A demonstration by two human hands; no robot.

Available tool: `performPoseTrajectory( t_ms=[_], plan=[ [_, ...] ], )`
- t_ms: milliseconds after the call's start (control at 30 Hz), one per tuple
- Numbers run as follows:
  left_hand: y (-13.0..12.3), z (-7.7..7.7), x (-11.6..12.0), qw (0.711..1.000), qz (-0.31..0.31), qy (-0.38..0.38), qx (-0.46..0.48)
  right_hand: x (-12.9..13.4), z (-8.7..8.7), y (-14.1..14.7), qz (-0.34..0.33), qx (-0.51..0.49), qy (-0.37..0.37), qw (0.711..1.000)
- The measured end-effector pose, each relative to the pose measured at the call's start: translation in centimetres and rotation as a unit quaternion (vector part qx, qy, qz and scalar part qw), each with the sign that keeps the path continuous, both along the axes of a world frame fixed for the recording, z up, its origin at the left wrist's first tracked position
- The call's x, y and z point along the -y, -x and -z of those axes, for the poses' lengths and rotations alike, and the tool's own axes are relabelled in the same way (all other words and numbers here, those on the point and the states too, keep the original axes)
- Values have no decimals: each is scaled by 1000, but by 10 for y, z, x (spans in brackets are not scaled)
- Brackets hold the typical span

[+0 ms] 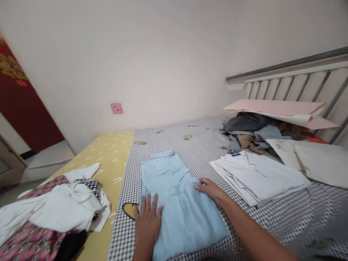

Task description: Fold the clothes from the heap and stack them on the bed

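Observation:
A light blue shirt (pixel 179 206) lies on the checked bed cover, folded into a long shape with its collar end pointing away from me. My left hand (pixel 148 221) rests flat on the shirt's left edge, fingers spread and stretched forward. At the right edge, my right hand (pixel 210 189) pinches the fabric between thumb and fingers. Shallow creases run across the shirt's upper part. To the right of my right hand sits a folded white shirt (pixel 261 175) with a blue label at its collar.
Loose clothes (pixel 62 206), white, floral and black, are heaped on the left over a yellow patterned cover (pixel 108 156). At the right, crumpled dark garments (pixel 244 127) lie under pink sheets (pixel 277 106). A cream bag (pixel 320 159) lies before the slatted headboard (pixel 296 87).

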State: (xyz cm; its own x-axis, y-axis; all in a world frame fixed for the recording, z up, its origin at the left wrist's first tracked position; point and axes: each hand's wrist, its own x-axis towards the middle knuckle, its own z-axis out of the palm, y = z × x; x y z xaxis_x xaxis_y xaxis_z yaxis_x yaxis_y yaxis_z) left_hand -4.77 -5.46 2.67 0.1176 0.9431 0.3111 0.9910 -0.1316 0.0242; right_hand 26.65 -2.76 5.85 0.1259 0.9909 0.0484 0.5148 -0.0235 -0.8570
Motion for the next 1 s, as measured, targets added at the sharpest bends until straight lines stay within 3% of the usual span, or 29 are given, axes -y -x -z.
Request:
performPoseTrajectory(
  t_ms=[133, 300, 400, 533, 667, 767, 833, 900, 1000],
  plan=[
    [-1, 4, 0, 999, -1, -32, -7, 3, -10, 8, -55, -167, 10, 984],
    [0, 11, -2, 998, 2, -63, -17, 2, -17, 17, -69, -244, 16, 967],
    [0, 11, -2, 998, 3, -68, -14, -1, -17, 18, -55, -139, -4, 989],
    [1, 12, -1, 996, 10, -83, -3, -3, -8, 16, 35, 62, -41, 997],
    [0, 13, -1, 996, 13, -91, 0, -3, -6, 6, 96, 106, -63, 988],
    [-1, 13, 0, 996, 10, -87, 1, 5, -22, 7, 147, 118, -105, 976],
    [-3, 12, 1, 996, 10, -84, 0, 13, -35, 19, 116, 122, -131, 977],
    [-3, 11, 2, 997, 9, -83, 1, 22, -43, 37, 29, 138, -126, 982],
    [-3, 10, 2, 996, 8, -83, 4, 27, -36, 62, -36, 180, -63, 981]
  ],
)
